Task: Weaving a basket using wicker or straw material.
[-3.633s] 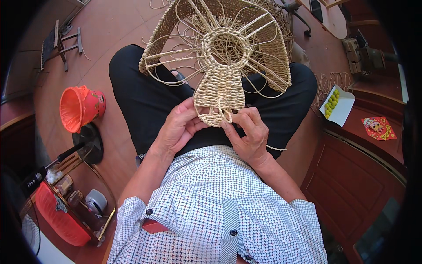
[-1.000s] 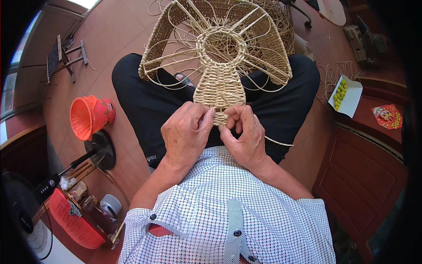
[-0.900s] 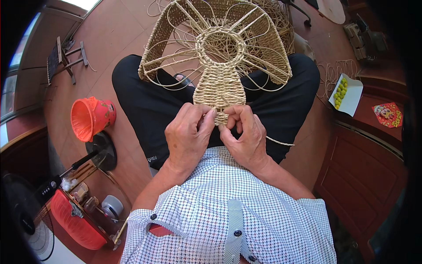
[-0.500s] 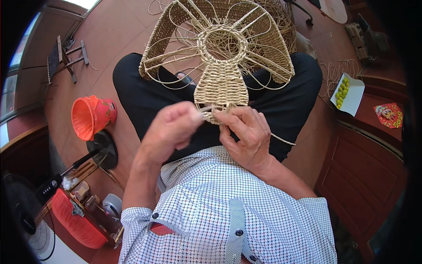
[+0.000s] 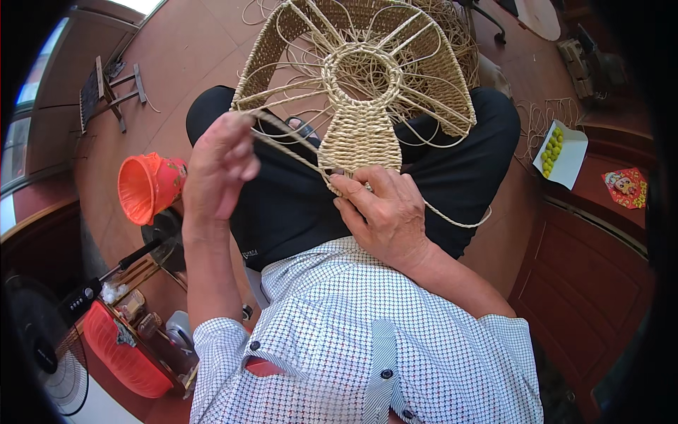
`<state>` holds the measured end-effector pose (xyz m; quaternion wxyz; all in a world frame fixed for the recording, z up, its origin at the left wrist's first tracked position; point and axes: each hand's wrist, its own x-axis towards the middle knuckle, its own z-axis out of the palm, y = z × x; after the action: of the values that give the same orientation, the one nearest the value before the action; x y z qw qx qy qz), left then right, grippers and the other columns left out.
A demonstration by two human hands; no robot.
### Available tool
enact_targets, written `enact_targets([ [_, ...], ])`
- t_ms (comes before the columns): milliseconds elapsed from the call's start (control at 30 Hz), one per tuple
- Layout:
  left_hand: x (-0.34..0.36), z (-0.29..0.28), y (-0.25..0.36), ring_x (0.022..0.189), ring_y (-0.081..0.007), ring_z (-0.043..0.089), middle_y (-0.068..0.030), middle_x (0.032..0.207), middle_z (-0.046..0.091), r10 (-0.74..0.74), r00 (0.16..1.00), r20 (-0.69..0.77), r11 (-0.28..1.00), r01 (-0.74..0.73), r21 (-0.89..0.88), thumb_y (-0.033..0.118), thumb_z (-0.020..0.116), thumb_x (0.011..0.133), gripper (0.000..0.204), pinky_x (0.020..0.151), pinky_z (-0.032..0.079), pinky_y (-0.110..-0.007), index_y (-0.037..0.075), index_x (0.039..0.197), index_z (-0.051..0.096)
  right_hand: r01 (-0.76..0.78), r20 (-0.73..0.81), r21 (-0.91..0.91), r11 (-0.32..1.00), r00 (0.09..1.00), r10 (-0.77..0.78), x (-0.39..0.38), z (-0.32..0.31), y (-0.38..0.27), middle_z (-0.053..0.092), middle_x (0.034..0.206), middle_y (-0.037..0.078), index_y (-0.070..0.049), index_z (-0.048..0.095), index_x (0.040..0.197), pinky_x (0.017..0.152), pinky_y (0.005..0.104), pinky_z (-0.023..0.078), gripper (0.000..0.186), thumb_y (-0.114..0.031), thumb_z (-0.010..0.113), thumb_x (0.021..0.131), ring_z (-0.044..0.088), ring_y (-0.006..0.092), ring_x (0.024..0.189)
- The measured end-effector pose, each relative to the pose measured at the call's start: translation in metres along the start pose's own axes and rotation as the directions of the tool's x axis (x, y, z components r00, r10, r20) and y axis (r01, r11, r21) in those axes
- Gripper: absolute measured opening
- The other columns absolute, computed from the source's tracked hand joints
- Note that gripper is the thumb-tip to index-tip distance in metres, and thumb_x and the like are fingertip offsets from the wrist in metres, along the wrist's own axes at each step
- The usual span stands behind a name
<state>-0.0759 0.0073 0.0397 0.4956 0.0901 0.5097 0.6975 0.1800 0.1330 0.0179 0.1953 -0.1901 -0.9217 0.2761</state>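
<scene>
A straw-coloured woven piece lies across my lap, with a narrow woven panel [image 5: 359,145] joined to a braided ring [image 5: 397,79]. Spoke-like cords run from the ring to a curved woven wall [image 5: 450,88] beyond it. My right hand [image 5: 387,212] pinches the near end of the panel, its fingers hiding the weave there. Raised out to the left, my left hand [image 5: 224,166] grips a twisted straw cord [image 5: 293,154], which stretches doubled back to the panel's near edge. A loose cord end [image 5: 455,222] curves out to the right of my right hand.
Loose cord [image 5: 452,32] is heaped on the floor behind the woven wall. At left are a red bucket [image 5: 138,191], a fan [image 5: 46,353] and a small wooden stool [image 5: 106,95]. A white tray [image 5: 573,159] with yellow-green fruits rests on the red cabinet at right.
My left hand has moved away up and to the left, drawing out the cord from the panel's near edge. My right hand stays at that edge, its fingers further over the weave.
</scene>
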Motion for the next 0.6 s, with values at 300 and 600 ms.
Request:
enact_targets([
  [300, -0.027, 0.035, -0.036, 0.078, -0.0128, 0.072, -0.0095, 0.108, 0.074, -0.095, 0.985, -0.146, 0.848, 0.157, 0.507, 0.012, 0.074, 0.101, 0.032, 0.065, 0.063, -0.026, 0.003, 0.127, 0.058, -0.042, 0.030, 0.019, 0.999, 0.999, 0.041, 0.002, 0.002, -0.001, 0.062, 0.098, 0.002, -0.013, 0.076, 0.113, 0.078, 0.0397, 0.046, 0.026, -0.017, 0.081, 0.088, 0.064, 0.0219, 0.089],
  [600, -0.033, 0.051, -0.085, 0.082, -0.0117, 0.072, -0.0133, 0.117, 0.075, -0.111, 0.993, -0.026, 0.982, 0.114, 0.151, 0.007, 0.073, 0.103, 0.067, 0.071, 0.061, -0.023, -0.006, 0.159, 0.040, -0.021, 0.008, 0.013, 1.000, 1.000, 0.021, 0.002, 0.004, 0.000, 0.061, 0.098, 0.002, -0.013, 0.074, 0.110, 0.079, 0.0392, 0.046, 0.022, -0.017, 0.079, 0.089, 0.064, 0.0217, 0.090],
])
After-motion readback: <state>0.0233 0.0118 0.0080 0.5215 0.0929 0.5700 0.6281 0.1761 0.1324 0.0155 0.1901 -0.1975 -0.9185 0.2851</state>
